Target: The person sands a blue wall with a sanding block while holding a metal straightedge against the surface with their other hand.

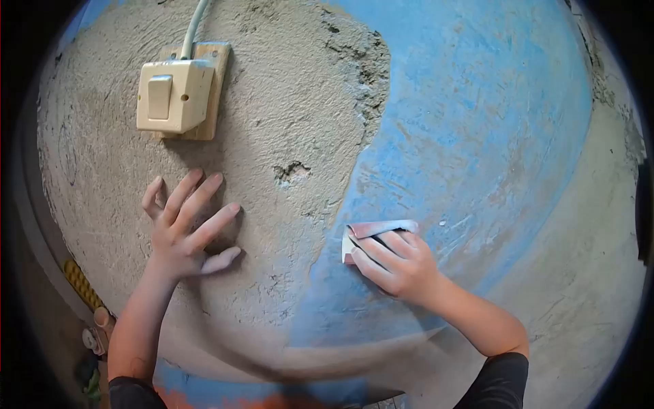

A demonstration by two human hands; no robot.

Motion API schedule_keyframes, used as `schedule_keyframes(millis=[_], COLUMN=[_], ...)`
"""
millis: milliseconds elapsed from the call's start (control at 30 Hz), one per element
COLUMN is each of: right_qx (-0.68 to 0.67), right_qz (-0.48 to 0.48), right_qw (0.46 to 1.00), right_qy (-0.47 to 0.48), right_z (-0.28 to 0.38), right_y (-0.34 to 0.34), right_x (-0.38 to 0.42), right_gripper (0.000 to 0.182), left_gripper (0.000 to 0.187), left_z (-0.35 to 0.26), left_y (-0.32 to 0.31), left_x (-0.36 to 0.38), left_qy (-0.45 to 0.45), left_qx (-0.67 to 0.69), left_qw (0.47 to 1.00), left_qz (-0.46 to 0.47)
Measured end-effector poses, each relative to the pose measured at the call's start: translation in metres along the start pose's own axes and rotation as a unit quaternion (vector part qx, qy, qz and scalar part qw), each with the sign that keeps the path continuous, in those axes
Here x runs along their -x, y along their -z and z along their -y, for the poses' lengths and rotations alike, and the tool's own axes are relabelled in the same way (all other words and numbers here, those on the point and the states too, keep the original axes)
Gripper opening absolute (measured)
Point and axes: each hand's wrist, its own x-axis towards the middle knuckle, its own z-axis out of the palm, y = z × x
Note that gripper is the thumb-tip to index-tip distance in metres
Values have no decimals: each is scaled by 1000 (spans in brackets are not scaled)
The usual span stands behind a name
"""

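My right hand (398,264) is closed round a folded piece of sandpaper (385,227), pressed against the blue painted part of the wall (470,123). White dust coats its fingers. Fingers spread, my left hand (187,228) rests against the rough bare plaster (286,102), below a cream light switch (174,95), and holds nothing. Dust whitens its thumb and fingertips too. Between the hands runs the uneven edge where blue paint meets plaster.
The switch sits on a wooden block (216,88) with a pale cable (195,27) rising from it. A small hole (291,172) pits the plaster. A yellow textured object (83,285) lies at the lower left. Grey wall (572,273) continues at the right.
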Motion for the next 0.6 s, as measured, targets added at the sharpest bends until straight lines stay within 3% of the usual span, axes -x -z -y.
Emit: schedule_keyframes(millis=[67,133,233,267,367,500,533,600], right_qx=[19,126,116,28,75,250,206,140], right_qz=[-60,-186,-76,15,-30,-122,-61,-33], right_qw=[998,966,989,999,997,951,972,989], right_qy=[6,-124,-41,-6,16,-137,-93,-45], right_z=[-16,-48,-25,-1,-11,-52,-39,-21], right_y=[12,37,15,13,25,36,28,23], right_x=[-25,-29,4,19,16,40,55,73], right_gripper=[18,16,16,19,20,20,19,18], left_gripper=[53,54,54,54,54,54,56,56], left_z=[3,2,0,0,0,1,0,0], left_y=[-1,1,1,0,-1,-4,-3,-4], left_x=[1,-3,-2,-3,-3,-3,-5,-5], left_qy=[4,-11,-16,-17,-15,-17,-25,-32], left_qx=[0,-11,-20,-21,-32,-34,-44,-43], left_qw=[1000,1000,1000,1000,999,999,999,999], left_qz=[-7,5,5,2,1,-7,-8,-7])
